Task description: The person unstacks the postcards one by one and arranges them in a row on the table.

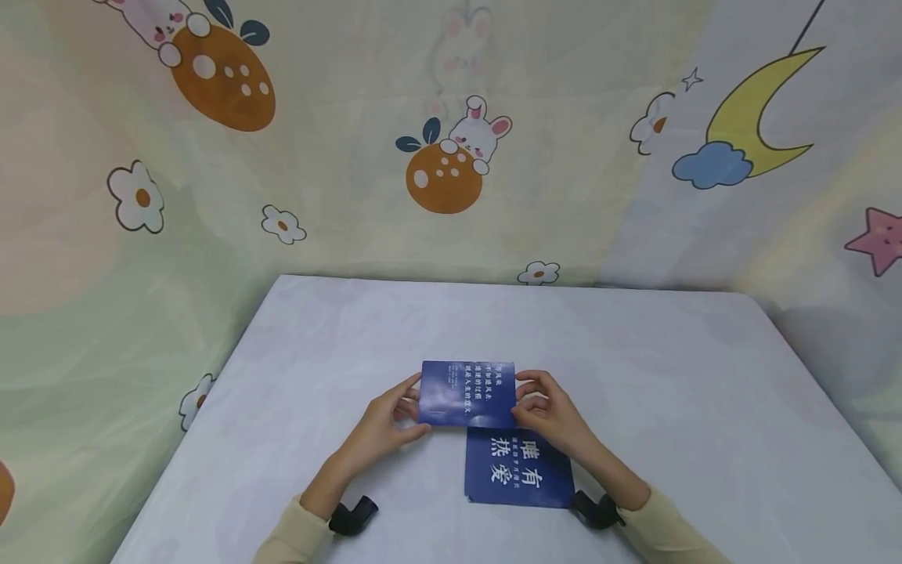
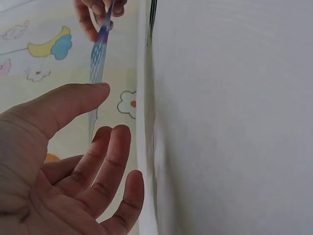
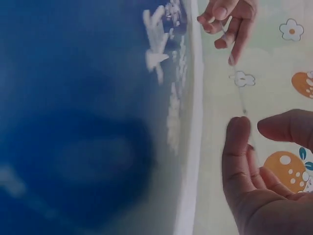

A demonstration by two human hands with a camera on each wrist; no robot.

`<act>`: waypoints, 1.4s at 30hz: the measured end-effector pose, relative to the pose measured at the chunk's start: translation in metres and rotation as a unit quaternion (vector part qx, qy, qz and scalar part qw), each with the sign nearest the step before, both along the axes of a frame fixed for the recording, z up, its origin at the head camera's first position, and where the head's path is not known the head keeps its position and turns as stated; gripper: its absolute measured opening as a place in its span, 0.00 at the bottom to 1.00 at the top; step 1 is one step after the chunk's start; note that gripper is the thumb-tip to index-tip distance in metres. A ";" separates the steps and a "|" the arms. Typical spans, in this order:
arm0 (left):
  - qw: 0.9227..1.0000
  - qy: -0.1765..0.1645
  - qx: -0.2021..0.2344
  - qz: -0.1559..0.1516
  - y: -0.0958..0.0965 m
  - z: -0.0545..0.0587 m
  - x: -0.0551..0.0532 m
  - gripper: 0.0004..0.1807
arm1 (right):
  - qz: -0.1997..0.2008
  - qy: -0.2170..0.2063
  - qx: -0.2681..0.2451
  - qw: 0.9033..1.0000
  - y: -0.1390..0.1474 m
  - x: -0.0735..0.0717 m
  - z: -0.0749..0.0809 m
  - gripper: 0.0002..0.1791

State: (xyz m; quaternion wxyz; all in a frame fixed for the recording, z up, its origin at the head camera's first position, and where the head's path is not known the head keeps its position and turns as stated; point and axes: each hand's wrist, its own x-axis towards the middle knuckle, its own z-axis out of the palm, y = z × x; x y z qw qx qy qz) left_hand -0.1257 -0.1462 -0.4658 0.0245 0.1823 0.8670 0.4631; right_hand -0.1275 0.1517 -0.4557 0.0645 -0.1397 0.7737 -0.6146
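A blue card (image 1: 451, 395) with white Chinese writing is held up above the white table, its text turned sideways. My left hand (image 1: 386, 423) holds its left edge, with the thumb at the lower left corner. At the opposite edge my right hand (image 1: 553, 411) grips the card between thumb and fingers. Seen nearly edge-on, the card (image 2: 98, 61) runs between both hands in the left wrist view. Below it, more blue cards (image 1: 517, 478) with larger white characters lie on the table, apparently stacked; their upper part is hidden by the held card and my right hand.
The white tabletop (image 1: 338, 337) reaches back to a hanging cloth (image 1: 338, 157) printed with rabbits, flowers and a moon. That cloth also encloses the left and right sides. Black wrist cameras (image 1: 355, 517) sit on both wrists, close to the table.
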 end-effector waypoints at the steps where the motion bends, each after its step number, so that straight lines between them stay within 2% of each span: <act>1: 1.000 -0.001 0.001 0.005 -0.001 0.000 0.000 0.45 | 0.004 -0.008 0.004 1.000 -0.001 -0.001 0.001 0.28; 5: 1.000 -0.003 0.005 0.014 -0.003 0.001 0.000 0.45 | 0.021 -0.024 0.018 0.999 -0.004 -0.002 0.007 0.29; 11: 1.000 0.011 0.024 0.014 -0.007 0.003 0.000 0.44 | 0.047 0.002 0.028 0.998 -0.005 -0.007 0.019 0.29; 15: 0.999 0.010 0.031 0.019 -0.011 0.004 -0.001 0.44 | 0.054 -0.003 0.027 0.998 -0.008 -0.012 0.021 0.29; 22: 0.999 0.001 0.018 0.043 -0.024 0.008 -0.005 0.43 | 0.063 -0.026 0.015 0.998 -0.023 -0.020 0.022 0.31; 33: 0.994 -0.014 -0.001 0.104 -0.033 0.005 -0.015 0.43 | 0.066 -0.046 0.024 0.996 -0.045 -0.032 0.021 0.32; 42: 0.992 -0.031 -0.031 0.121 -0.048 0.004 -0.019 0.46 | 0.083 -0.067 0.021 0.994 -0.060 -0.039 0.015 0.32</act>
